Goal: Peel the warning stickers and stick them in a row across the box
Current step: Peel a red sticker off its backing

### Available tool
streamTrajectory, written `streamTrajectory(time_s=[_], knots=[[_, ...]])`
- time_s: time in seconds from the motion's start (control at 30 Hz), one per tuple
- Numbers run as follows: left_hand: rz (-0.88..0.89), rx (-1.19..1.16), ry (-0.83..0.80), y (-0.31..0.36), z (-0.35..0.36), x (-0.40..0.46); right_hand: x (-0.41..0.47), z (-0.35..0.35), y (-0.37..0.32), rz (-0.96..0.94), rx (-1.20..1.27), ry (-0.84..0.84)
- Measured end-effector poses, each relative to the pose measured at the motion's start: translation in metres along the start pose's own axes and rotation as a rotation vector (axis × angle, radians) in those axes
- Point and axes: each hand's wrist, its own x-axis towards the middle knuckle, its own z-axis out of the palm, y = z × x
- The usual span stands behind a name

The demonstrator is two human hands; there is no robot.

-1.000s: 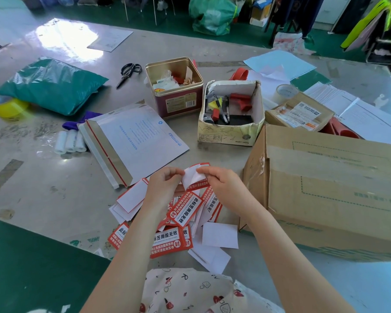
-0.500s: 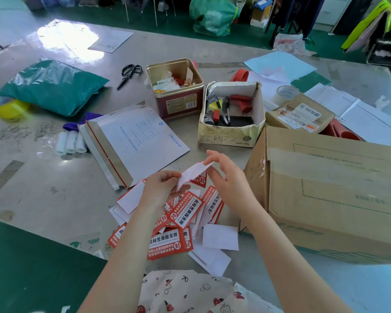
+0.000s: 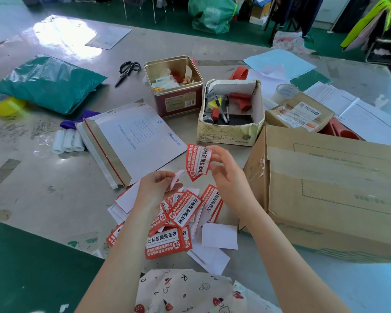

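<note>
My right hand (image 3: pixel 228 177) pinches the top edge of a red and white warning sticker (image 3: pixel 198 162), which hangs curled in the air, nearly free of its white backing strip (image 3: pixel 176 180). My left hand (image 3: pixel 155 188) pinches that backing just below. Under both hands lies a pile of several more red warning stickers (image 3: pixel 178 215) and blank white backings (image 3: pixel 219 236). The big brown cardboard box (image 3: pixel 330 190) lies on its side to the right, its taped top face bare.
Behind the pile lie a white mailer envelope (image 3: pixel 133 141), a red tin (image 3: pixel 174 86) and a worn white box of pens (image 3: pixel 231 114). Scissors (image 3: pixel 127 71), a green plastic bag (image 3: pixel 48 84), yellow tape (image 3: pixel 2 105) and a small labelled carton (image 3: pixel 298 111) lie farther out.
My right hand has lifted up and away, pulling the sticker off its backing; the sticker's printed red face now shows. My left hand stayed low holding the backing.
</note>
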Motion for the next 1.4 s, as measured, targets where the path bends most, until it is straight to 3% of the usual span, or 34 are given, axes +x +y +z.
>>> streamTrajectory(time_s=[0.5,0.77,1.4], knots=[[0.074,0.216,0.106,-0.004,-0.008,0.041,0.010,0.009,0.005,0.097,-0.008,0.082],[0.006,0.352,0.075,-0.014,-0.002,0.068,0.015,0.014,0.006,0.127,-0.042,0.110],[0.153,1.031,-0.175,-0.003,0.021,0.093,0.025,0.016,0.013,0.186,-0.085,0.113]])
